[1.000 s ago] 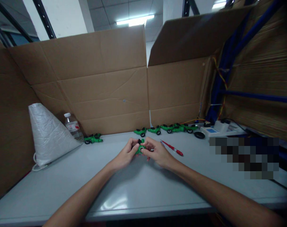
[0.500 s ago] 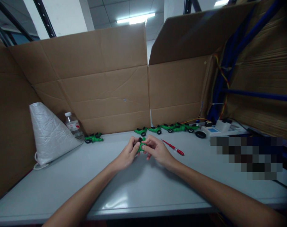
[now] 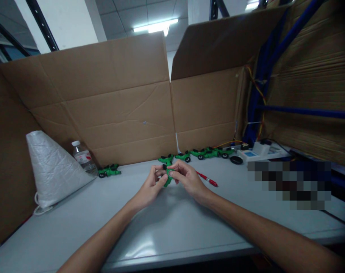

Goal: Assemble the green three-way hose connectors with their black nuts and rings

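Observation:
Between my two hands, above the middle of the table, is a small green toy car [image 3: 168, 177] with a black part at its upper end. My left hand [image 3: 152, 185] grips it from the left, thumb and fingers closed. On the other side my right hand [image 3: 187, 178] pinches it, thumb pressed on its face. Fingers cover part of the car. A red screwdriver [image 3: 208, 179] lies on the table just beyond my right hand. Several similar green toy cars [image 3: 209, 152] stand in a row along the back, partly behind my hands.
More green toy cars [image 3: 109, 170] sit at the back left, beside a water bottle [image 3: 84, 157] and a silvery bag [image 3: 54, 172]. A black ring [image 3: 236, 160] and a white power strip [image 3: 263, 151] lie at the right. Cardboard walls [image 3: 118, 113] enclose the table [image 3: 104, 220].
The green toy car has turned in my hands and now points more upright. Both hands keep hold of it. The camera view has shifted slightly to the right.

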